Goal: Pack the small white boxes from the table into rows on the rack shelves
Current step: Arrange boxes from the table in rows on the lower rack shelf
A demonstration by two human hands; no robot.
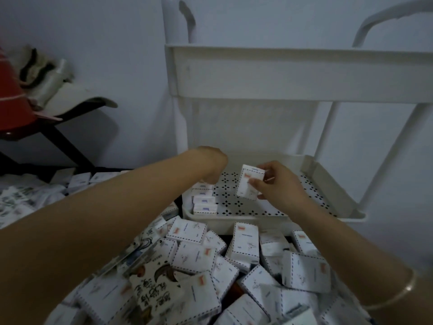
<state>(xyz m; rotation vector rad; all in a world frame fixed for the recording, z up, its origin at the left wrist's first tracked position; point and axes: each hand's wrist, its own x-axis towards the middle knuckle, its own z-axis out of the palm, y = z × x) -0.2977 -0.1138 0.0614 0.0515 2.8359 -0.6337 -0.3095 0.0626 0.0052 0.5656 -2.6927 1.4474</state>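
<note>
Above heaped boxes [194, 256], right hand [278, 184] pinches a box [249, 181]; grip of left hand [210, 164] unseen.

Nothing is reading clearly. Black brush-style Chinese characters are running across a patterned packet [152, 289] in the pile, upside down and blurred. The small white box [249, 181] in the right hand [278, 186] is carrying a red mark and illegibly fine print.

Dim light falls on a plain, pale grey-blue wall [105, 31]. At the left, a dark-legged stand [68, 137] carries a red plastic item [11, 97], crumpled cloth [39, 69] and a white cap [77, 99].
</note>
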